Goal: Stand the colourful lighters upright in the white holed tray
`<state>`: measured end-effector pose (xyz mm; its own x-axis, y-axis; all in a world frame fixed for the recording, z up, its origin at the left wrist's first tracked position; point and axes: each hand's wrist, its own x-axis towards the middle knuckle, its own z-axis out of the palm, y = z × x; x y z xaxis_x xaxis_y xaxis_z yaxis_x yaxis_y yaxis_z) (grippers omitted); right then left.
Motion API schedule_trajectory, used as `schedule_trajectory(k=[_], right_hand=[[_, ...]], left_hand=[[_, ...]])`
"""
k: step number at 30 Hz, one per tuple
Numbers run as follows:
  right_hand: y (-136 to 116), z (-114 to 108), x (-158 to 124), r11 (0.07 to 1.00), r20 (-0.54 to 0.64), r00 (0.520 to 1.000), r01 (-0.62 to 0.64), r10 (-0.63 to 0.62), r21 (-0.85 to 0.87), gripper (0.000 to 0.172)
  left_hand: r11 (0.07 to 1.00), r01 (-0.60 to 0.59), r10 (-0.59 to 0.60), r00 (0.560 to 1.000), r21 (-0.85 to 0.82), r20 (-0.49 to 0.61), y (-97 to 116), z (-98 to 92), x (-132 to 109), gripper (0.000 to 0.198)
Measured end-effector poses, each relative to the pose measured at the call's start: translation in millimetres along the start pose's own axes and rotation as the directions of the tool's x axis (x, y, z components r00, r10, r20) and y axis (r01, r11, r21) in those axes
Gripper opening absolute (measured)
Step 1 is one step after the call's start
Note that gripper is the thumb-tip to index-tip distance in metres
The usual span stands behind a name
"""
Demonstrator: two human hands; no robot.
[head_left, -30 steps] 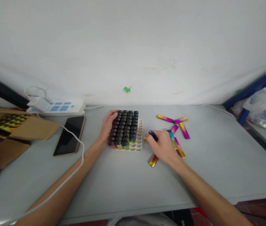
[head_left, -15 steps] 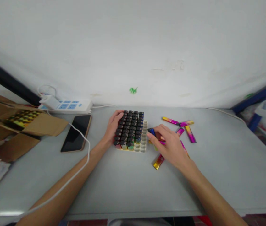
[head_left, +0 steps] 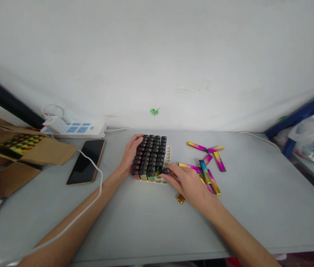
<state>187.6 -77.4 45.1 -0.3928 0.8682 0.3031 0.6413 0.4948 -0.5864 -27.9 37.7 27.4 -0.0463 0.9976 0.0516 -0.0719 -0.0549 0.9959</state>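
Rows of black-topped lighters [head_left: 151, 155] stand upright in a white tray [head_left: 168, 152], whose bare pockets show along the right side and at the near right. My left hand [head_left: 131, 154] is curled against the far left side of the block, its fingers steadying it. Between the thumb and fingers of my right hand [head_left: 183, 181] is a black-topped lighter [head_left: 165, 171], held tilted over the near right part of the tray; its lower body is mostly hidden. Shiny pink-and-yellow lighters [head_left: 219, 161] and a blue-and-gold lighter [head_left: 205, 171] lie loose right of the tray.
At the left are an open cardboard box [head_left: 59, 150] with more lighters inside, a phone [head_left: 86, 162] and a power strip [head_left: 81, 128]. A white cable [head_left: 100, 185] crosses above my left forearm. Plastic bags [head_left: 311, 141] sit at the far right.
My right hand has moved left from the loose lighters to the tray with a lighter in it. The blue-and-gold lighter now shows among the loose ones. The left hand stays at the tray.
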Motion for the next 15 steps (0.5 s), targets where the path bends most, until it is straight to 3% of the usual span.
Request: schedule_trajectory(k=[9, 15], right_hand=[[-11, 3, 7, 0.975, 0.086, 0.996, 0.005, 0.014, -0.221, 0.015], [-16, 6, 11, 0.937, 0.024, 0.999, 0.043, -0.037, -0.347, 0.023]], left_hand=[[1.0, -0.023, 0.023, 1.0, 0.006, 0.004, -5, -3.5, 5, 0.03], [0.999, -0.032, 0.031, 0.999, 0.016, 0.038, -6, -5.8, 6, 0.031]])
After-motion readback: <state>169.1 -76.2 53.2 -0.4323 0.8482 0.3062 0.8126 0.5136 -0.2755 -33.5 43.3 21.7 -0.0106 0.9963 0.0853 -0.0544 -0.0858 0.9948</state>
